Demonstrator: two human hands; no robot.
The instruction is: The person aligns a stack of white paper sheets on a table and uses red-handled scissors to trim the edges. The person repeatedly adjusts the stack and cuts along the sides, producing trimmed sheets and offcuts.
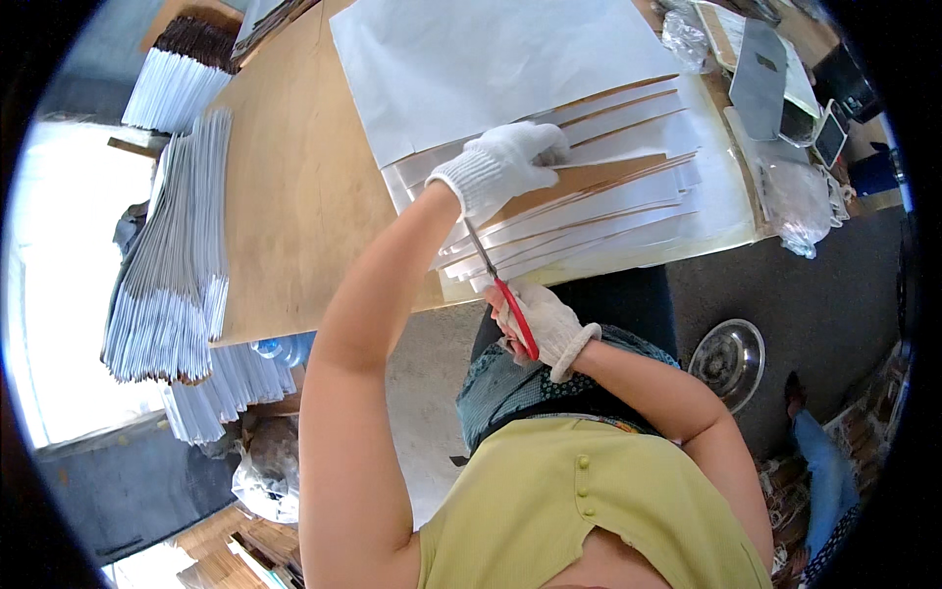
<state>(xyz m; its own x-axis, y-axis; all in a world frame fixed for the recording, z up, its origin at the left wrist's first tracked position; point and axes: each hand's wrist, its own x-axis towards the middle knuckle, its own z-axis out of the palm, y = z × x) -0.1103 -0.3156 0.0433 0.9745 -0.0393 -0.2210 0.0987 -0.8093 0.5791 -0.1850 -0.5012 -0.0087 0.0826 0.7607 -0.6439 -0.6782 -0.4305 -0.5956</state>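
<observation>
A stack of large white paper sheets (pixel 491 69) with brown edges lies on the wooden table, its near edges fanned out in steps. My left hand (pixel 505 167), in a white knit glove, is over the stack, thumb and fingers closed around a sheet's edge. Just below that edge a brown surface (pixel 589 182) shows. My right hand (pixel 545 319), gloved too, grips red-handled scissors (pixel 517 319) at the table's near edge. Their blades point up and left toward my left wrist, along the sheets' near left corner. The blade tips are partly hidden near the glove.
Bundles of folded white sheets (pixel 162 265) stand along the left side of the wooden table (pixel 294 196). Plastic bags (pixel 795 201), a grey panel (pixel 758 79) and a phone-like device (pixel 831 135) lie at the right. A metal bowl (pixel 728 363) sits on the floor. Another person's leg (pixel 824 471) shows lower right.
</observation>
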